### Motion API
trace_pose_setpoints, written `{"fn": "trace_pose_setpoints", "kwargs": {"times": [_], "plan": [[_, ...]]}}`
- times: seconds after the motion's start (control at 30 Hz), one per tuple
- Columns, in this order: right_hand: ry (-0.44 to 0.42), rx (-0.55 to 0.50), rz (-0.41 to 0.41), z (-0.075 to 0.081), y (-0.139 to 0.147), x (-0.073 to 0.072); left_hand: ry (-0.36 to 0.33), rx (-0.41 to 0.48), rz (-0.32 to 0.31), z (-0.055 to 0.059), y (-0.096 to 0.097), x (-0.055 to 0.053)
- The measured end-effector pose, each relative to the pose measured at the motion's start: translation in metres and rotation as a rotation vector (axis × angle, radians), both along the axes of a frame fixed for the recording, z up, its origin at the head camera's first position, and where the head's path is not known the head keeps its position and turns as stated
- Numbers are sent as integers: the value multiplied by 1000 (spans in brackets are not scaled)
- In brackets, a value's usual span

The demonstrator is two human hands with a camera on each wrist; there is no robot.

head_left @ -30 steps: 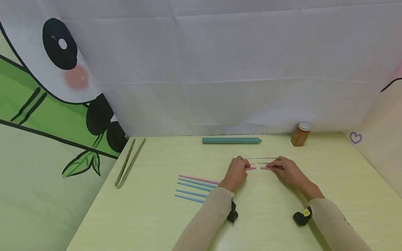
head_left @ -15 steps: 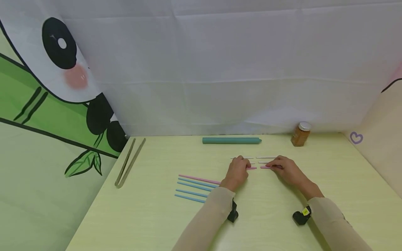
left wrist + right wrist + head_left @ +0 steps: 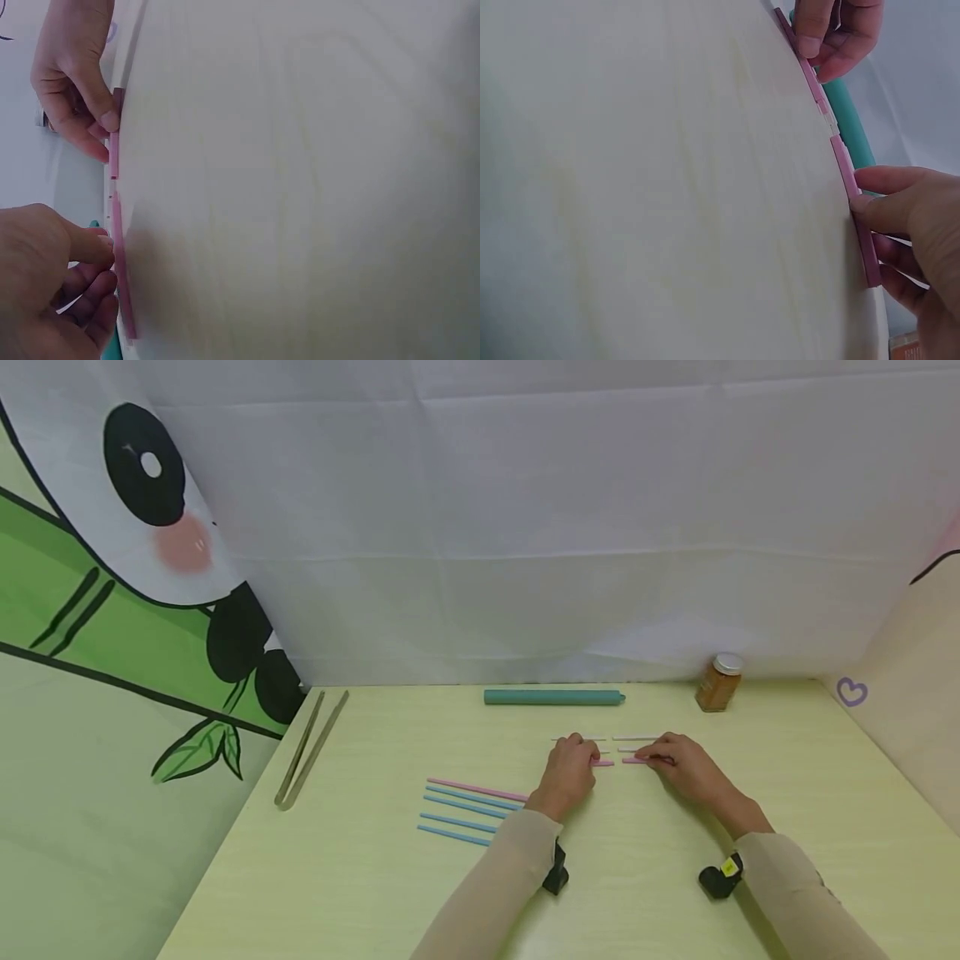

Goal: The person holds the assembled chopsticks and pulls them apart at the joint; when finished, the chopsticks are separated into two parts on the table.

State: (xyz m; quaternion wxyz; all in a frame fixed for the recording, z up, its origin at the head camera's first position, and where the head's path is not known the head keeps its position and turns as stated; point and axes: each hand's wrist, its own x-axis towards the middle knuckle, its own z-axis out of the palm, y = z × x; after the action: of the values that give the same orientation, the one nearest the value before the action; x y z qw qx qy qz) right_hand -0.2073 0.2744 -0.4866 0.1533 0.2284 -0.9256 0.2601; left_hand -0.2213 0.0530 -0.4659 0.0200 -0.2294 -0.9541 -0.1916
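Observation:
In the head view, my left hand (image 3: 567,777) pinches a short pink stick (image 3: 603,763) lying on the table. Facing it end to end, a second pink stick (image 3: 633,761) sits between the thumb and fingers of my right hand (image 3: 693,768). A narrow gap separates the two tips; the right wrist view shows the left-hand stick (image 3: 811,81) and the right-hand stick (image 3: 844,161) nearly in line. Behind them lie thin white sticks, such as one on the left (image 3: 588,740) and one on the right (image 3: 633,739), partly hidden by the hands.
Left of my left forearm lie a longer pink stick (image 3: 476,789) and several blue sticks (image 3: 457,822), their right ends covered by the arm. Metal tongs (image 3: 311,752) rest farther left. At the back are a green cylinder (image 3: 553,697) and a lidded jar (image 3: 718,682).
My left hand and its pink stick have shifted very slightly right, so the gap between the two pink tips is a little smaller. My right hand stays nearly still.

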Motion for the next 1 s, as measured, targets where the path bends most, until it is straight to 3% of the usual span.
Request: {"fn": "trace_pose_setpoints", "kwargs": {"times": [0.1,0.27,0.47,0.6,0.87,1.0], "plan": [[2,19,-4,3,-2,-1,27,26,-9,5,-4,-1],[41,27,15,11,-10,-2,63,142,-26,19,-16,-8],[83,-20,66,19,-24,-5,27,237,-28,32,-43,-14],[65,-53,97,19,-33,-6,1,255,-11,32,-65,-16],[-51,-91,114,18,-61,-1,-36,290,57,27,-118,-20],[-93,-75,130,19,-78,1,-79,288,44,28,-149,-22]]}}
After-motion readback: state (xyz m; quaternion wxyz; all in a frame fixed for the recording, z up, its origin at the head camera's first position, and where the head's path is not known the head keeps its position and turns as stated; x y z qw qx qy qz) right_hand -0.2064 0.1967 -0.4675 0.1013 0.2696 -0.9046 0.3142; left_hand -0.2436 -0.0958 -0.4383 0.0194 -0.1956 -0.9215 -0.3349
